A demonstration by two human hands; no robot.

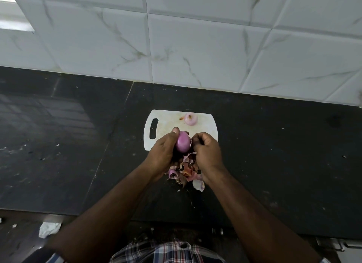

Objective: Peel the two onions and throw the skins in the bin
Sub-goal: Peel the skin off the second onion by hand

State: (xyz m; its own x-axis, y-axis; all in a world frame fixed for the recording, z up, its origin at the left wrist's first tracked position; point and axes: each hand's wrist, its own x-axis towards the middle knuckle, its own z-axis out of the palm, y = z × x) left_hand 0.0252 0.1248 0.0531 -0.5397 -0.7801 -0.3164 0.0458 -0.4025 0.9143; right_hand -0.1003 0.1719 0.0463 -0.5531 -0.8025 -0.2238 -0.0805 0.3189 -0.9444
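— Where's the onion you're working on?

— In my left hand (163,147). The purple onion (183,144) sits upright between my thumb and the curled fingers, gripped firmly, its smooth glossy side facing up at me. It's held just above the near edge of the cutting board (166,123).

— And your other hand?

— My right hand (205,151) is right beside the onion, fingers bunched together against its right side. They look pinched on a bit of skin there, though the fingertips are too tucked in for me to tell for sure.

— What about the second onion?

— The peeled onion (190,119) lies on the far part of the board, pale pink, well apart from my hands, with a small scrap of skin just beside it on its left.

— Where are the skins?

— A pile of skins (186,173) lies under and between my wrists, on the dark counter (78,145) just in front of the board: pink, brown and papery pieces, one larger pale curl at the near right edge.

— Anything further out?

— The board's handle slot points left. Behind the counter stands a white marbled tile wall (195,37). Down at the near left, a crumpled white scrap (49,229) lies below the counter's edge.
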